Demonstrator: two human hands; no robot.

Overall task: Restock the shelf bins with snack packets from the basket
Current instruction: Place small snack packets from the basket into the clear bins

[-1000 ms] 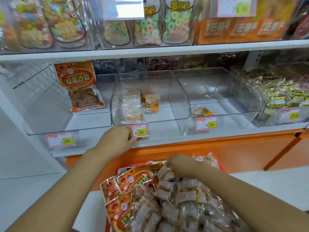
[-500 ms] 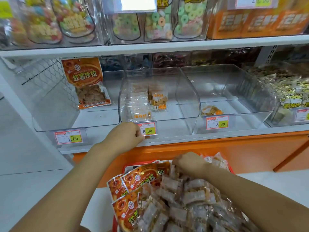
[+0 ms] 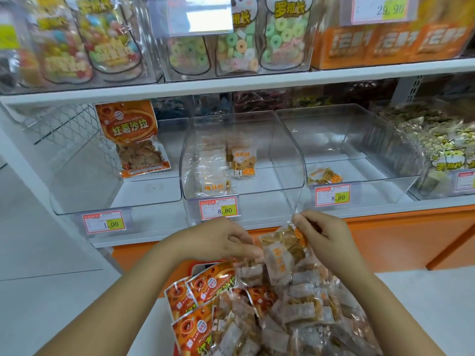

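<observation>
A clear bag of snack packets (image 3: pixel 281 253) is being held up at the centre of the frame, over the red basket (image 3: pixel 198 269). The right hand (image 3: pixel 321 235) is pinching its top edge, grip closed on the plastic. The left hand (image 3: pixel 221 240) is curling its fingers round the bag's left side. The middle bin (image 3: pixel 241 155) is sitting just above them.

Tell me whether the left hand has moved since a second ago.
Yes. The left hand has come down from beside the middle 8.80 price tag to the snack packets below it.
</observation>
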